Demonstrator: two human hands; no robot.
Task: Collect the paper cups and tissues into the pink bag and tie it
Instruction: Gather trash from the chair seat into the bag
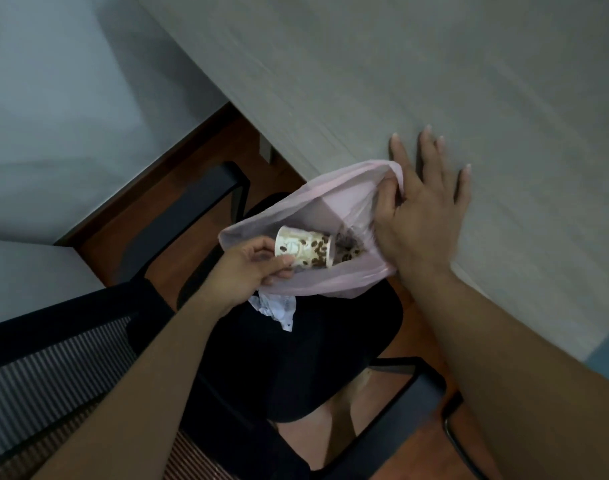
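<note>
A translucent pink bag (331,202) hangs open over the table edge above a black chair. My left hand (247,271) grips a paper cup (305,251) printed with coffee beans, lying on its side at the bag's mouth. Another bean-printed cup (350,249) lies inside the bag. My right hand (424,202) lies flat on the table with fingers spread, its thumb hooked into the bag's rim and pinning it to the edge. A crumpled white tissue (277,308) lies on the chair seat just below my left hand.
The grey table (434,81) fills the upper right. A black office chair (296,358) with armrests (188,209) stands under the bag, its mesh back at lower left. Wooden floor (192,161) and a grey wall lie to the left.
</note>
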